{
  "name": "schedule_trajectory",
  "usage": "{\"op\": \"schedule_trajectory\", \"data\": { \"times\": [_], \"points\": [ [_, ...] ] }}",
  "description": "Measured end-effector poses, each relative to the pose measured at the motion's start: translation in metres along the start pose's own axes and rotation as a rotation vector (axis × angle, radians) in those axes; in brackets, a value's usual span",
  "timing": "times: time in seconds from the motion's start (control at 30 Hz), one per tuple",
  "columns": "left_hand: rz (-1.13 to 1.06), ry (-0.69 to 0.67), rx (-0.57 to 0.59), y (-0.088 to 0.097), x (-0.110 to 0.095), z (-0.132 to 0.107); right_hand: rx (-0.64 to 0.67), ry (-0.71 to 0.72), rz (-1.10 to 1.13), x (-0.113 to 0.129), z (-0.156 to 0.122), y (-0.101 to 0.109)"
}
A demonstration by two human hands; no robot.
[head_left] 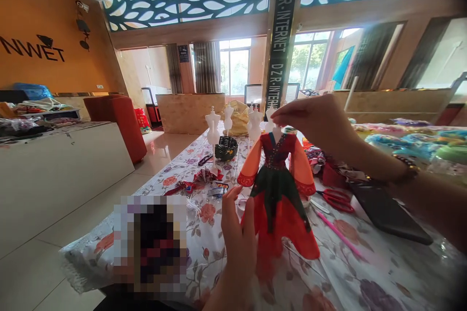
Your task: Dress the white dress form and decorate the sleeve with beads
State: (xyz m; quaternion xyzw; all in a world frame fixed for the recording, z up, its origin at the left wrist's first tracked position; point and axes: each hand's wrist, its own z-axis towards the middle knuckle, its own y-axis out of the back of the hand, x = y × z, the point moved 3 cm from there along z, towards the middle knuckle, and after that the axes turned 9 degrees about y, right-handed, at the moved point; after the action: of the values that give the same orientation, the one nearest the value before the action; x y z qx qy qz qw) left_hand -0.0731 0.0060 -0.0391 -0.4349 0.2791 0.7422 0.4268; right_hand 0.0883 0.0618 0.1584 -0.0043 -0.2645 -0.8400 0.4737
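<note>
A small doll mannequin wears a red, orange and dark green dress (279, 189) and stands upright on the floral tablecloth (365, 272). My right hand (314, 119) reaches in from the right and pinches the white neck at the top of the mannequin. My left hand (239, 235) is at the lower left side of the skirt, fingers raised and touching the orange-red fabric.
Several bare white mannequins (213, 129) and a dark basket (226, 148) stand farther back. Red scissors (337, 199), a pink stick (341, 235), a black phone (388, 214) and fabric scraps (199, 182) lie around. A white counter (62, 165) is left.
</note>
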Motion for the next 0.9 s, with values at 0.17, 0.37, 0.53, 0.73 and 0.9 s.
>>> {"op": "schedule_trajectory", "data": {
  "times": [0.17,0.37,0.53,0.73,0.9],
  "points": [
    [-0.001,-0.229,-0.062,0.001,-0.038,0.028,0.056,-0.020,0.049,0.003,-0.013,0.005],
    [0.044,-0.344,0.245,-0.011,-0.083,0.076,0.141,-0.037,0.064,-0.003,-0.036,0.017],
    [-0.058,-0.279,0.688,-0.029,-0.099,0.103,0.149,-0.191,0.072,-0.012,-0.065,0.026],
    [-0.152,-0.141,0.827,-0.038,-0.098,0.113,0.219,-0.245,0.067,-0.009,-0.086,0.024],
    [-0.120,-0.120,0.836,-0.035,-0.100,0.112,0.182,-0.257,0.061,-0.013,-0.085,0.031]
  ]
}}
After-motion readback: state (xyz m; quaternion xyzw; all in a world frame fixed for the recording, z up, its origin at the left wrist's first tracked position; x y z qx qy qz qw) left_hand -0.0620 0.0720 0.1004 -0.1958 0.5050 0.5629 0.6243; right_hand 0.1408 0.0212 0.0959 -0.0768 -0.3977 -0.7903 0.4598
